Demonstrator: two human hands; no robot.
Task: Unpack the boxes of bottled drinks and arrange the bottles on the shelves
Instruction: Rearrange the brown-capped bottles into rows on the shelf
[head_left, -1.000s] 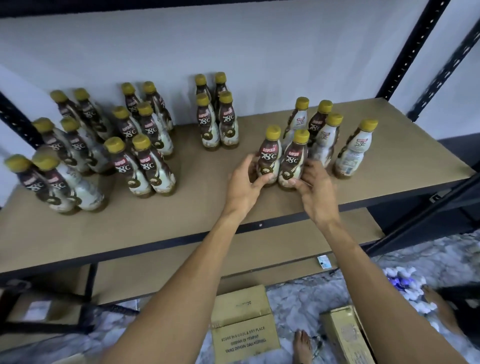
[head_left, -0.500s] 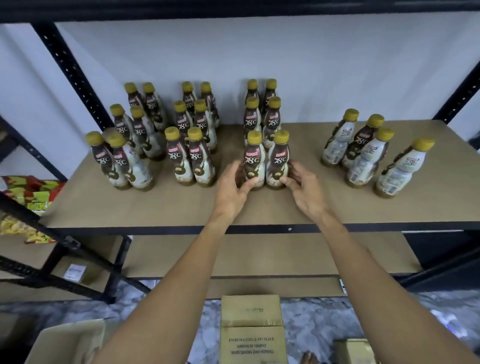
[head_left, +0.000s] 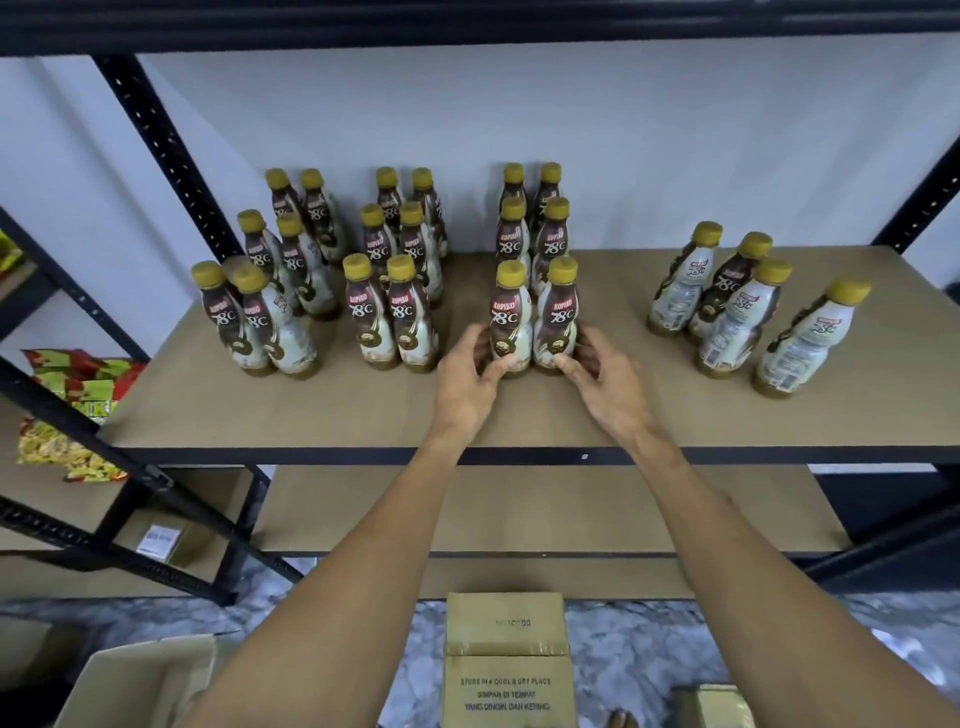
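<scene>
Head view.
- Two waisted plastic coffee bottles with brown-and-cream labels and mustard-yellow screw caps stand upright: left bottle (head_left: 510, 322) and right bottle (head_left: 557, 322). Their long axes are vertical, caps up, and the "KOPIKO 78°C" print faces the camera. They are side by side and touching.
- Location: middle of the matte tan fibreboard shelf (head_left: 519, 421), at the front of a two-wide column of bottles.
- Left hand (head_left: 465, 379): fingers curled round the left bottle's lower body, thumb across its front. Right hand (head_left: 605, 379): fingers clamped likewise on the right bottle.
- Two similar double columns (head_left: 389, 291) stand to the left. Four loose bottles (head_left: 737, 301) stand well apart on the right, mostly white back panels showing.
- The frame is black perforated steel uprights (head_left: 166, 150).
- On the marbled floor (head_left: 623, 654) sits a taped brown cardboard carton (head_left: 506, 623), sealed. An open carton (head_left: 140, 680) lies at lower left, contents not visible.
</scene>
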